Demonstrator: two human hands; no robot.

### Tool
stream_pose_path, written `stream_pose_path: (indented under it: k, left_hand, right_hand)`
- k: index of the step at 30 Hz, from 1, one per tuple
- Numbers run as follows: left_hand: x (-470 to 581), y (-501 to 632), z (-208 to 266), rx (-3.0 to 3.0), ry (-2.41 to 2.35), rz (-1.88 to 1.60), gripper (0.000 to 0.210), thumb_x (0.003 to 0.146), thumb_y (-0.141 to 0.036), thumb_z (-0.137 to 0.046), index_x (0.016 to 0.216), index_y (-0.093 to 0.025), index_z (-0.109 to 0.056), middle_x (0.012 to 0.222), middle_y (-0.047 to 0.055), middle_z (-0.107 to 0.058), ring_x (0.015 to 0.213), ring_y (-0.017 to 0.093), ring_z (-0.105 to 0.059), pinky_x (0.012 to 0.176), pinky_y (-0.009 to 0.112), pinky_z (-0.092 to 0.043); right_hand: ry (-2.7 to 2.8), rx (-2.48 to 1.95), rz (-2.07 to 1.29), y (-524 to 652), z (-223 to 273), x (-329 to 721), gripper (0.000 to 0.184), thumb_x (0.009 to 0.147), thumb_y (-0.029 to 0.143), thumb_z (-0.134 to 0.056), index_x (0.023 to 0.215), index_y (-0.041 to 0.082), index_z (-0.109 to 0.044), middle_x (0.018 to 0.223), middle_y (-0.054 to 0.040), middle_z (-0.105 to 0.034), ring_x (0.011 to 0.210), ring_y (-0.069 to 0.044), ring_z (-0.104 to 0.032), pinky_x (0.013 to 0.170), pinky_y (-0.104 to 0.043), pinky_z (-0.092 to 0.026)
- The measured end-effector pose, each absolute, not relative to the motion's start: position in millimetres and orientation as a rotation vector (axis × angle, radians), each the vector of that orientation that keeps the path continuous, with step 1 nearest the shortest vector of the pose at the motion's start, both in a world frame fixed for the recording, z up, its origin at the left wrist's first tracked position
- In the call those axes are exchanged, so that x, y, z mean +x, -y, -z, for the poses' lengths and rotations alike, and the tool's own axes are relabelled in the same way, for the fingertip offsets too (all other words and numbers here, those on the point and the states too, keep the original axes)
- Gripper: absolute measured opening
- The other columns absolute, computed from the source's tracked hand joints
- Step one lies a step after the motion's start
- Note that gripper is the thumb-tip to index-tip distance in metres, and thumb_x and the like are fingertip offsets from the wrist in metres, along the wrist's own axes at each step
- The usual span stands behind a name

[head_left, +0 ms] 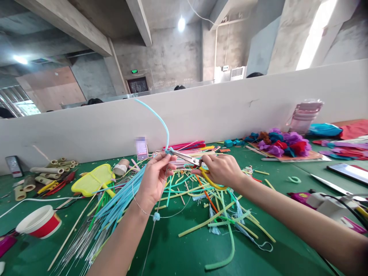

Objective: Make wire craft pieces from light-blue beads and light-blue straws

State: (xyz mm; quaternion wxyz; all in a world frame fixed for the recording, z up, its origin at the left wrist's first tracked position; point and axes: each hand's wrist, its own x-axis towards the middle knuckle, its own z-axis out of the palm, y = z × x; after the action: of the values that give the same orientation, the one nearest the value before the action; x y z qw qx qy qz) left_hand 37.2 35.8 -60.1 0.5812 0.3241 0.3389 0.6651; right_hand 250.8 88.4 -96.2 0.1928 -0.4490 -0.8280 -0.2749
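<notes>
My left hand (160,172) pinches a light blue pipe cleaner (161,119), whose free end curves up and to the left. A thin wire hangs below that hand, with a small light blue fuzzy knot (156,216) near the wrist. My right hand (220,169) grips a pair of scissors (186,157) with yellow handles. The blades point left, their tips at the blue pipe cleaner right beside my left fingertips. Whether the blades are cutting into it is too small to tell.
Light blue pipe cleaners (123,195) lie in a bundle at left, near a yellow butterfly-shaped piece (94,180) and a paper cup (40,222). Green and yellow offcuts (198,227) scatter mid-table. Colourful flowers (287,143), a bottle (305,117) and more scissors (333,184) are at right. A white partition (218,111) stands behind.
</notes>
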Motion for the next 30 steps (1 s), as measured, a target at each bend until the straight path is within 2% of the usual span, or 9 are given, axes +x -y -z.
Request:
stream_pose_path:
  k: [3, 9, 14, 18, 21, 23, 25, 27, 30]
  left_hand:
    - [37.5, -35.6, 59.2, 0.766, -0.771, -1.560, 0.013, 0.087, -0.003, -0.063, 0.077, -0.010, -0.069, 0.073, 0.004, -0.075, 0.048, 0.006, -0.066, 0.039, 0.010, -0.051]
    - [28.9, -34.6, 58.5, 0.839, -0.755, -1.575, 0.002, 0.082, -0.010, -0.073, 0.081, -0.011, -0.071, 0.078, 0.004, -0.075, 0.050, 0.006, -0.066, 0.043, 0.010, -0.051]
    - [19.6, -29.6, 52.2, 1.052, -0.715, -1.528, 0.011, 0.075, -0.020, -0.082, 0.081, -0.016, -0.074, 0.082, 0.003, -0.074, 0.053, 0.006, -0.065, 0.042, 0.011, -0.049]
    - [12.4, -23.0, 45.3, 1.221, -0.688, -1.493, 0.012, 0.075, -0.025, -0.084, 0.081, -0.016, -0.077, 0.079, 0.002, -0.072, 0.051, 0.006, -0.062, 0.040, 0.012, -0.048]
    - [4.9, -18.5, 42.4, 1.296, -0.683, -1.446, 0.013, 0.076, -0.026, -0.084, 0.080, -0.015, -0.077, 0.075, 0.004, -0.072, 0.049, 0.007, -0.061, 0.040, 0.014, -0.048]
    - [0.4, -16.8, 41.8, 1.314, -0.688, -1.431, 0.015, 0.076, -0.026, -0.084, 0.081, -0.014, -0.077, 0.074, 0.005, -0.072, 0.048, 0.007, -0.061, 0.041, 0.015, -0.049]
    - [-2.3, -16.5, 41.9, 1.311, -0.686, -1.412, 0.016, 0.076, -0.025, -0.084, 0.086, -0.014, -0.077, 0.076, 0.004, -0.072, 0.047, 0.007, -0.061, 0.041, 0.015, -0.049]
    - [-2.7, -17.3, 42.4, 1.306, -0.665, -1.379, 0.020, 0.077, -0.024, -0.083, 0.094, -0.016, -0.076, 0.078, 0.003, -0.073, 0.047, 0.007, -0.062, 0.041, 0.014, -0.050]
    - [-0.4, -19.5, 43.3, 1.295, -0.633, -1.349, 0.026, 0.080, -0.024, -0.082, 0.103, -0.017, -0.072, 0.078, 0.002, -0.074, 0.050, 0.008, -0.065, 0.041, 0.013, -0.050]
  right_hand:
    - [2.344, -1.296, 0.732, -88.2, 95.5, 250.5, 0.066, 0.099, 0.067, -0.028, 0.094, 0.014, -0.067, 0.083, -0.0108, -0.076, 0.062, -0.023, -0.069, 0.053, -0.030, -0.013]
    - [2.311, -1.336, 0.658, -86.0, 94.6, 252.7, 0.073, 0.099, 0.070, -0.022, 0.086, 0.015, -0.068, 0.067, -0.0106, -0.073, 0.056, -0.022, -0.066, 0.052, -0.029, -0.013]
    - [2.346, -1.520, 0.430, -78.6, 98.9, 250.1, 0.068, 0.099, 0.068, -0.028, 0.083, 0.016, -0.068, 0.070, -0.0125, -0.073, 0.060, -0.025, -0.069, 0.050, -0.029, -0.023]
    - [2.481, -1.646, 0.040, -70.9, 118.6, 238.7, 0.050, 0.099, 0.052, -0.045, 0.080, 0.014, -0.071, 0.075, -0.0159, -0.074, 0.065, -0.027, -0.071, 0.050, -0.029, -0.031]
    - [2.595, -1.546, -0.114, -68.7, 129.0, 229.6, 0.024, 0.087, 0.033, -0.068, 0.073, 0.015, -0.071, 0.073, -0.0115, -0.074, 0.065, -0.023, -0.070, 0.051, -0.027, -0.034]
    - [2.621, -1.481, -0.179, -69.9, 124.0, 224.6, 0.017, 0.080, 0.027, -0.075, 0.068, 0.016, -0.071, 0.069, -0.0085, -0.073, 0.064, -0.022, -0.068, 0.051, -0.027, -0.035]
    - [2.581, -1.412, -0.234, -71.8, 107.5, 219.9, 0.018, 0.086, 0.029, -0.069, 0.073, 0.016, -0.071, 0.072, -0.0079, -0.073, 0.067, -0.021, -0.068, 0.053, -0.028, -0.038]
    - [2.471, -1.276, -0.321, -72.1, 83.1, 214.8, 0.038, 0.101, 0.040, -0.045, 0.084, 0.019, -0.072, 0.081, -0.0059, -0.074, 0.072, -0.018, -0.067, 0.061, -0.028, -0.044]
    - [1.896, -0.805, -1.069, -65.9, 47.7, 205.2, 0.053, 0.098, 0.060, -0.044, 0.092, 0.016, -0.073, 0.092, -0.0115, -0.076, 0.078, -0.018, -0.068, 0.068, -0.031, -0.052]
